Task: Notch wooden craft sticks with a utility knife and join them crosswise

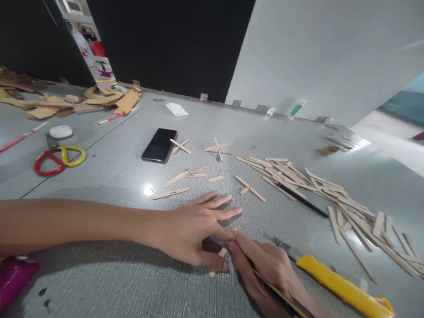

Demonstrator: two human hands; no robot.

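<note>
My left hand (194, 227) reaches in from the left, palm down. Its thumb and index finger press a wooden craft stick (223, 252) to the table; the other fingers are spread. Closed around a slim tool (276, 289) with a dark and yellowish handle, my right hand (261, 263) meets the stick's far end. The tool's tip is hidden by the fingers, so its kind is unclear. A yellow utility knife (338, 280) lies just right of that hand. Beyond the left hand are crossed sticks (251, 189) and cut stick pieces (171, 193).
Many loose craft sticks (351, 207) are heaped on the right, with a dark slim tool (303, 198) among them. A phone (159, 145), scissors (48, 163) and cardboard scraps (99, 95) lie farther back. Something magenta (16, 280) sits at lower left. Upright panels (172, 48) border the table's back.
</note>
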